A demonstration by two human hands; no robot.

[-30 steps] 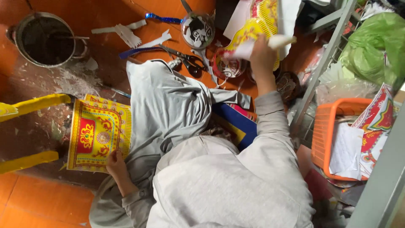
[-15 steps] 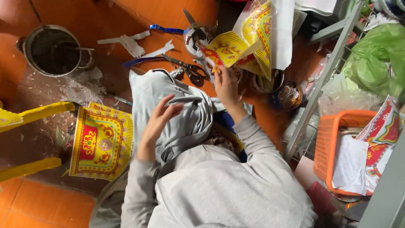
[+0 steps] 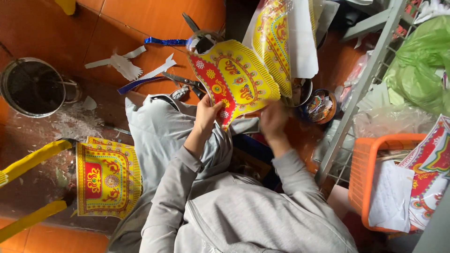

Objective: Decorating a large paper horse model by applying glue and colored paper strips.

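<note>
Both hands hold 1 red-yellow paper (image 3: 236,79) up over the lap. Left hand (image 3: 206,115) pinches its bottom edge; right hand (image 3: 273,121) is blurry, looks closed on the right side. 1 more paper (image 3: 108,177) on floor at left, 1 bucket (image 3: 32,86), 1 orange basket (image 3: 363,178), scissors (image 3: 185,82).

Left hand (image 3: 207,114), a second ago low beside stack of square yellow-and-red printed paper sheets (image 3: 108,177) on floor, then over grey-trousered knee, now raised, gripping lower edge of fan-shaped red-and-yellow printed paper piece (image 3: 234,79). Right hand (image 3: 273,122), earlier stretched far forward into upright bundle of yellow printed sheets in clear plastic (image 3: 281,40), now drawn back near body, blurred, at fan-shaped piece's right edge. Fan-shaped piece now separated from bundle, spread flat above lap.
</note>
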